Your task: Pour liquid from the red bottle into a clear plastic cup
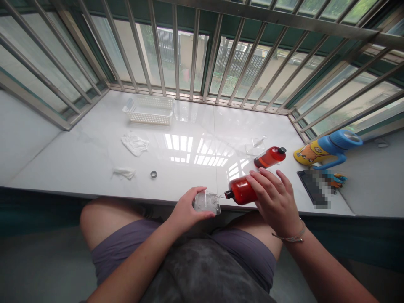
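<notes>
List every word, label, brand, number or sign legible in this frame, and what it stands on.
Nothing is readable.
Capped red bottle: possible label, too small and blurred.
Yellow-and-blue water bottle: cartoon print and small badge, any lettering illegible.
Open red bottle in the right hand: no lettering visible.

- Left forearm (pixel 139 259) bare, slanting in from lower left.
- Left hand (pixel 184 212) in a C-shaped grip: thumb nearer the torso (pixel 208 273), index finger opposite, both tips to the right.
- Right forearm (pixel 328 261) bare, reaching in from lower right.
- Right hand (pixel 277 204) back upward, fingers slightly fanned, curved over in a grip; thumb hidden.
- Hands near each other, apart.
</notes>
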Tool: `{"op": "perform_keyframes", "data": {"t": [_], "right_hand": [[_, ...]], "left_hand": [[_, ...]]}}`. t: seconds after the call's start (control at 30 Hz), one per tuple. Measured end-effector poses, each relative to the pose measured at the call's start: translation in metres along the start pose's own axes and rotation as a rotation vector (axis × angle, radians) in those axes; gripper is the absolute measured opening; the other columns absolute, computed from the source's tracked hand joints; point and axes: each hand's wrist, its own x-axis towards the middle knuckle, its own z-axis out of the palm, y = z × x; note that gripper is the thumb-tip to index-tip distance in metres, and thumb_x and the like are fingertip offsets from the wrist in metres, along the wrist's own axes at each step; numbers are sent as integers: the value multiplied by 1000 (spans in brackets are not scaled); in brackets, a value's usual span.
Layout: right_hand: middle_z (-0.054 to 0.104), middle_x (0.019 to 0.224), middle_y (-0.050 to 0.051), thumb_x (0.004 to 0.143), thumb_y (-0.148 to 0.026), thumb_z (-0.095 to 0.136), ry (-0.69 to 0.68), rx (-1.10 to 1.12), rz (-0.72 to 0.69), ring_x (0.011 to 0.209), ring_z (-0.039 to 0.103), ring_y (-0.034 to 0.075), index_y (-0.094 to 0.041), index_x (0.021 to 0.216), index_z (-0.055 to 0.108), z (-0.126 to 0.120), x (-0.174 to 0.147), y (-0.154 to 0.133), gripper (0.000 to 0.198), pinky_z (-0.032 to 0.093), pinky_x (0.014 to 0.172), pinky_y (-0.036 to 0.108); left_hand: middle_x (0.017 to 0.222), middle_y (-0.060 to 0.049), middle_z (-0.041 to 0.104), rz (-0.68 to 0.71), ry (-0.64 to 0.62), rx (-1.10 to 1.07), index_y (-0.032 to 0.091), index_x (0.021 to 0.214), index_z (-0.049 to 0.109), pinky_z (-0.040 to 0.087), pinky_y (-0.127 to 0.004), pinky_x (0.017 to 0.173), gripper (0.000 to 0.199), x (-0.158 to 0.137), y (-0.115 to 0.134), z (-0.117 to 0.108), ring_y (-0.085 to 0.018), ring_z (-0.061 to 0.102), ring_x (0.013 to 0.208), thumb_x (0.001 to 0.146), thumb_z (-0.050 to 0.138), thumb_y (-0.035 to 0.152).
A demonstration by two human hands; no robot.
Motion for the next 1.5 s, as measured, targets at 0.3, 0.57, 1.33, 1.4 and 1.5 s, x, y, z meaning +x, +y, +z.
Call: {"op": "perform_keyframes", "data": {"t": [0.3, 0.57, 1.33, 1.4, 1.5], "right_hand": [[71, 148, 9, 98, -4, 64, -19, 2, 3, 146, 59, 32, -25, 158, 51, -2, 0, 1, 65, 33, 130, 58], [71, 148, 9, 99, -5, 64, -24, -6, 0, 146, 59, 32, -26, 159, 50, -3, 0, 2, 65, 33, 130, 58], [72, 148, 9, 99, -5, 63, -7, -24, -22, 145, 60, 32, -26, 161, 49, -9, 5, 6, 67, 35, 130, 59], [72, 147, 9, 98, -4, 63, -4, -28, -27, 145, 60, 32, -26, 160, 49, -10, 5, 6, 67, 35, 130, 59], [72, 147, 10, 98, -3, 63, -5, -31, -33, 145, 60, 32, -25, 160, 50, -11, 6, 6, 67, 35, 130, 59]], "left_hand": [[141, -8, 71, -12, -2, 3, 30, 139, 66, 53, -46, 112, 82, -1, 0, 0, -32, 67, 130, 66, 101, 44], [141, -9, 72, -10, 0, -4, 30, 139, 67, 53, -50, 114, 82, -1, 1, -1, -34, 68, 129, 66, 101, 45], [142, -9, 71, -16, -1, -1, 30, 139, 67, 52, -49, 114, 81, -2, 1, -2, -33, 68, 128, 66, 101, 44], [142, -8, 71, -16, 0, 0, 30, 138, 67, 52, -49, 114, 81, -2, 1, -2, -33, 68, 129, 66, 101, 43], [142, -8, 71, -12, 4, 0, 30, 138, 67, 53, -49, 114, 81, -2, 1, -2, -33, 68, 129, 66, 101, 43]]}}
